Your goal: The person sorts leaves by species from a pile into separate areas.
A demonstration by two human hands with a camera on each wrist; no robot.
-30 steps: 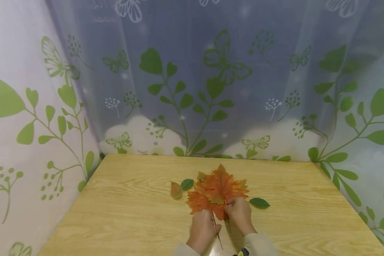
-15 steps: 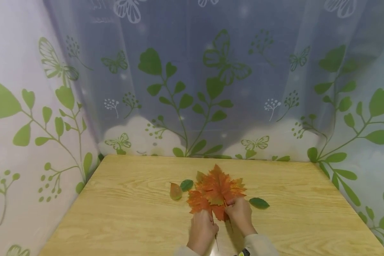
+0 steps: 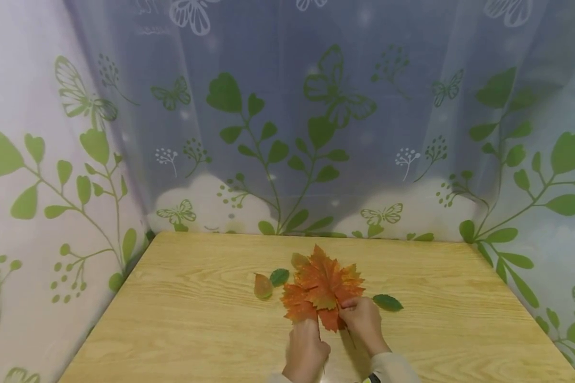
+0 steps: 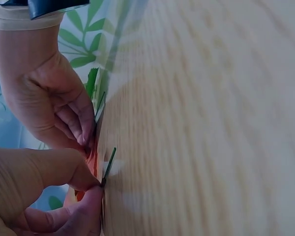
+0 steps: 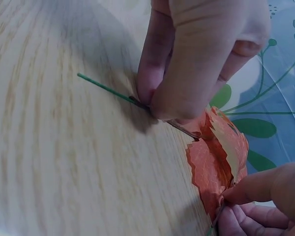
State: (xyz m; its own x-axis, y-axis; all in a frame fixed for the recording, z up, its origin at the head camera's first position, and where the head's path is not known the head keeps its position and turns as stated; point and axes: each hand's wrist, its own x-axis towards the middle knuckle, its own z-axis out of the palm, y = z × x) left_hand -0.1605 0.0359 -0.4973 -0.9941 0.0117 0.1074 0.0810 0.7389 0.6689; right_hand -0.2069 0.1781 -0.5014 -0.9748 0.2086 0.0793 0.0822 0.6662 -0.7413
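Observation:
Orange maple leaves [image 3: 323,282] lie overlapped in a fan on the wooden table, their stems toward me. My left hand [image 3: 306,348], on the near left, pinches one stem [image 4: 109,164] between thumb and forefinger; its green tip sticks out past the fingers. To the right, my right hand [image 3: 364,324] pinches another stem [image 5: 105,87] between thumb and fingertips, close to the leaf bases. In the right wrist view, the undersides of the orange leaves [image 5: 211,164] show between both hands. The fingers hide part of each stem.
A small brown-orange leaf [image 3: 263,286] and a green leaf [image 3: 280,277] lie left of the maple leaves. Another green leaf [image 3: 387,302] lies beyond the right hand. The wooden table [image 3: 182,319] is enclosed by a printed curtain [image 3: 393,133] behind and at both sides.
The top maple leaf has tilted and shifted a little left. My right hand has moved slightly right; my left hand has turned slightly. Both keep their pinch on the stems.

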